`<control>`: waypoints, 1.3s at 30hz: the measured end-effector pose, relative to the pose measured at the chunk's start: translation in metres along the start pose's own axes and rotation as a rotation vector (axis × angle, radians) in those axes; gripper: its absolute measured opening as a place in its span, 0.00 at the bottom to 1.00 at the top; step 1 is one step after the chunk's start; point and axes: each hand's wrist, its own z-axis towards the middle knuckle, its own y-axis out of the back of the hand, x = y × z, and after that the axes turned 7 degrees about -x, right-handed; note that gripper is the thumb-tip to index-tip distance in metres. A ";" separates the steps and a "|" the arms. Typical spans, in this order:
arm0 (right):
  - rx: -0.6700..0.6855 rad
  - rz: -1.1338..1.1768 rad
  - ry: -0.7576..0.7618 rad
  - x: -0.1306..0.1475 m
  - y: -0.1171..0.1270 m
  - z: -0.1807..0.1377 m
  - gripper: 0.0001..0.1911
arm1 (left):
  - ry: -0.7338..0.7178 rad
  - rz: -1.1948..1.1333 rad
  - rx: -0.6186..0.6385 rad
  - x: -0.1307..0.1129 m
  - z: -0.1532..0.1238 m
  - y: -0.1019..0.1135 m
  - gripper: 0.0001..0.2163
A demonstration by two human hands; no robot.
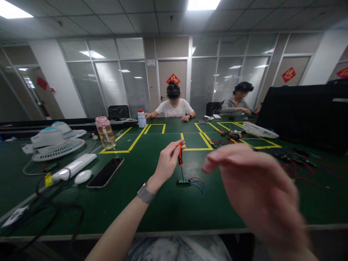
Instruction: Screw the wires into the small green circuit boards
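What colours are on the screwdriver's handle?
Orange and black; the screwdriver handle shows in the head view.

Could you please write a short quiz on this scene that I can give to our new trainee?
1. Multiple choice: what does the left hand hold?
a) a phone
b) an orange-and-black screwdriver
c) a pink-capped bottle

2. True or false: the right hand is resting on the small green circuit board.

3. Fill in the blank: the watch is worn on the person's own ____ wrist.

Key:
1. b.
2. False: the right hand, blurred and close to the camera, shows apart from the small green circuit board.
3. left.
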 end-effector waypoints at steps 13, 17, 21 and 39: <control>0.685 -0.161 -0.484 -0.159 -0.005 -0.059 0.18 | 0.069 -0.072 0.039 -0.008 0.000 -0.005 0.09; 0.662 -0.193 -0.487 -0.153 -0.014 -0.060 0.09 | 0.052 0.007 -0.013 -0.005 0.000 -0.002 0.06; 0.630 -0.228 -0.487 -0.154 -0.018 -0.063 0.07 | -0.002 0.098 -0.062 -0.003 0.000 0.000 0.09; 0.200 -0.257 -0.250 -0.103 0.013 0.015 0.10 | 0.004 0.053 -0.057 -0.004 -0.004 -0.004 0.08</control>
